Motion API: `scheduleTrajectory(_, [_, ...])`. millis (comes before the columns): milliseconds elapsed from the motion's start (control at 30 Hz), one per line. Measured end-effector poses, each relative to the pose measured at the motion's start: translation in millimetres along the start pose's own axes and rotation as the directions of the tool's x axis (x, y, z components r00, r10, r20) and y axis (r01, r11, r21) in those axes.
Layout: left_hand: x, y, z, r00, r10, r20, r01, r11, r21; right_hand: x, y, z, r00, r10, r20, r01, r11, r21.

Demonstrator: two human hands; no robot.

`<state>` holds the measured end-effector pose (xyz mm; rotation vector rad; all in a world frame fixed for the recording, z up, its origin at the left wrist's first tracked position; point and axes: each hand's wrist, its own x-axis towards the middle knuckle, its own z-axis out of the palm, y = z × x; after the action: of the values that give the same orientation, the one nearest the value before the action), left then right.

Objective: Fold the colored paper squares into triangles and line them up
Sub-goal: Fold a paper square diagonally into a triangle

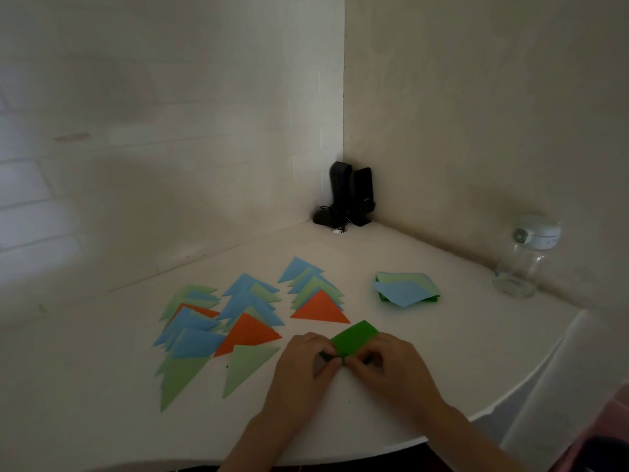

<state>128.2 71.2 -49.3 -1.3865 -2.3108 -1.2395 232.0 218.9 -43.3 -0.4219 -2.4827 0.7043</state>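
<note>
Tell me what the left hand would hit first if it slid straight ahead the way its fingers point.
The left hand points up and right, so it would probably meet the dark green paper it already pinches, then the right hand.

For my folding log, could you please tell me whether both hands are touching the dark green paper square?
Touching: the head view shows the left hand and right hand pinching the dark green paper square at its near edge.
</note>
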Motion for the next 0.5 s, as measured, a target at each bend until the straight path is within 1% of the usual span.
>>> scheduleTrajectory(200, [4.3, 3.5, 4.8, 0.999, -0.039, -0.011, 0.039, 0.999, 0.031, 1.2, -6.6, 5.7, 0.998, 0.052, -0.033, -0.054, 0.997, -0.056])
scheduleTrajectory(333, [6.1, 3.1, 6.4, 0.996, -0.081, -0.024, 0.082, 0.997, 0.011, 0.6, -8.4, 3.4, 0.996, 0.088, -0.021, -0.088, 0.996, -0.03])
scheduleTrajectory(400, [6.7, 2.9, 6.6, 0.994, -0.109, -0.033, 0.108, 0.994, -0.031, 0.9, -9.8, 2.0, 0.994, 0.113, 0.0, -0.113, 0.993, -0.018])
scheduleTrajectory(500, [8.1, 1.6, 6.1, 0.986, -0.161, -0.04, 0.157, 0.984, -0.088, 5.9, -12.5, -0.6, 0.979, 0.186, 0.081, -0.187, 0.982, 0.012])
